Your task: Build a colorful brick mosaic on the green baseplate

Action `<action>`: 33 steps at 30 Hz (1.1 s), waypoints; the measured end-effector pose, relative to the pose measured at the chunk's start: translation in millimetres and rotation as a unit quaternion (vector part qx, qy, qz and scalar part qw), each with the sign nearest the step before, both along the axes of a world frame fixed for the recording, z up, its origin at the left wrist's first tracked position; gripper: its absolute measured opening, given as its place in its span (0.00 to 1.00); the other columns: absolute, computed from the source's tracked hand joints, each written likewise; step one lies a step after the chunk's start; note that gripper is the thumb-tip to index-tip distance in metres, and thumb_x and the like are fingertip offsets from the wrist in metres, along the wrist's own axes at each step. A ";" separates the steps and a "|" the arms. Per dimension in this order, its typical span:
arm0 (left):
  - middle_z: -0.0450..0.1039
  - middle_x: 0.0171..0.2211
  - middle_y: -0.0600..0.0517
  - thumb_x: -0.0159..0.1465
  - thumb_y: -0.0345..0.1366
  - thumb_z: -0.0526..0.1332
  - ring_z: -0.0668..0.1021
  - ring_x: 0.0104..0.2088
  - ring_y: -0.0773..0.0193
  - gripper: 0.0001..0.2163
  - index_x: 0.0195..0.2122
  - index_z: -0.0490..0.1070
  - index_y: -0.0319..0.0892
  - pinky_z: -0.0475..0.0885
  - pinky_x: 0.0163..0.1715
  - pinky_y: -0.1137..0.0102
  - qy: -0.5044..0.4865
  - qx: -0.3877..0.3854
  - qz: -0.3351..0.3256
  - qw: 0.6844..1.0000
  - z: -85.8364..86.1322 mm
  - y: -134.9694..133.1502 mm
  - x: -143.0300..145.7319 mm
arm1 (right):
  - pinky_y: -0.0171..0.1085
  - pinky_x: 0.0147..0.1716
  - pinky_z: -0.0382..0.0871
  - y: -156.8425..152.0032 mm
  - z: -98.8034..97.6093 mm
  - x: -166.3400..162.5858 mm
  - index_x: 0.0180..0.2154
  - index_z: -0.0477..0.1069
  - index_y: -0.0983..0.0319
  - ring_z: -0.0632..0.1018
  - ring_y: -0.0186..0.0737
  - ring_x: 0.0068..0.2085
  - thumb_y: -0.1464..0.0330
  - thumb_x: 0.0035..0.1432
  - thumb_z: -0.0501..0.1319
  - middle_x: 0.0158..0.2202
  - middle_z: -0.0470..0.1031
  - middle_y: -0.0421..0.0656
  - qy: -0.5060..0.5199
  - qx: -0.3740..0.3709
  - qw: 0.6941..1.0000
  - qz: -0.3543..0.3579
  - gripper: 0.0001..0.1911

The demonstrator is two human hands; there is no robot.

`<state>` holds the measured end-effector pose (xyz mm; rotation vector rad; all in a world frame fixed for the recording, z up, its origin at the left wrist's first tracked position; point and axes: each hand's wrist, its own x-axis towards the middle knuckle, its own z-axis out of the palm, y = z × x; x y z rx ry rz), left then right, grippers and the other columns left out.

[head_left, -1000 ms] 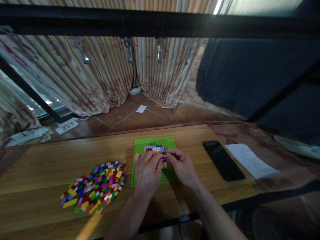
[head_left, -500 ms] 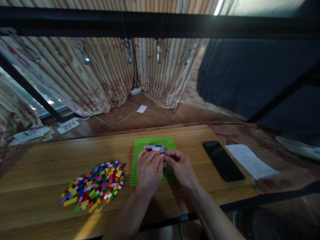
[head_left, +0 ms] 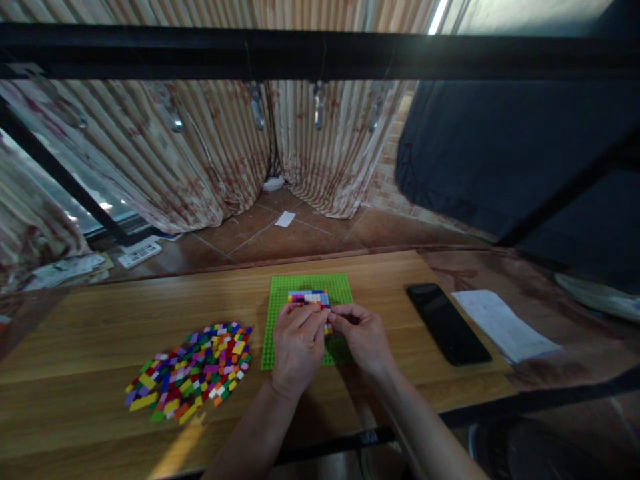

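Note:
A green studded baseplate (head_left: pixel 285 293) lies on the wooden table (head_left: pixel 100 320) in front of me. A patch of small coloured bricks (head_left: pixel 309 297) is fixed near its far middle. My left hand (head_left: pixel 296 343) rests on the plate with its fingers curled, their tips at the near edge of the patch. My right hand (head_left: pixel 364 337) meets it from the right, fingers pinched together over the same spot. What the fingertips hold is hidden. A loose pile of small coloured bricks (head_left: pixel 190 370) lies to the left of the plate.
A black phone (head_left: pixel 447 323) lies flat right of the plate, with a white paper sheet (head_left: pixel 503 323) beyond it. A black bar runs along the table's near edge. Past the far edge are a tiled floor and curtains.
Both hands have stayed over the brick patch, with only small shifts of the fingertips. The view has drifted slightly.

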<state>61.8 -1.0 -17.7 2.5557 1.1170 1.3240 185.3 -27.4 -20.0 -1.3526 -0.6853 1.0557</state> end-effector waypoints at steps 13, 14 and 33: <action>0.80 0.36 0.52 0.63 0.27 0.58 0.79 0.36 0.63 0.09 0.38 0.76 0.45 0.70 0.48 0.60 0.008 0.029 -0.011 0.999 -6.0 -0.2 -7.3 | 0.34 0.25 0.67 0.7 0.0 -1.4 0.25 0.77 0.63 0.73 0.34 0.24 0.60 0.36 0.71 0.23 0.77 0.41 0.003 0.000 1.000 -0.007 0.15; 0.80 0.36 0.52 0.63 0.27 0.59 0.79 0.36 0.63 0.09 0.37 0.76 0.45 0.70 0.49 0.60 0.007 0.028 -0.013 1.000 -6.4 -0.5 -8.0 | 0.34 0.25 0.67 0.7 0.2 -1.3 0.25 0.77 0.63 0.73 0.34 0.24 0.60 0.36 0.71 0.22 0.77 0.41 0.002 0.001 1.000 -0.007 0.15; 0.78 0.34 0.53 0.63 0.33 0.60 0.77 0.37 0.62 0.06 0.35 0.78 0.48 0.61 0.55 0.53 0.006 -0.071 0.011 0.997 5.1 3.8 -22.5 | 0.34 0.23 0.65 1.7 4.3 3.9 0.25 0.76 0.63 0.70 0.32 0.22 0.58 0.34 0.71 0.20 0.73 0.39 0.017 -0.026 0.999 0.030 0.17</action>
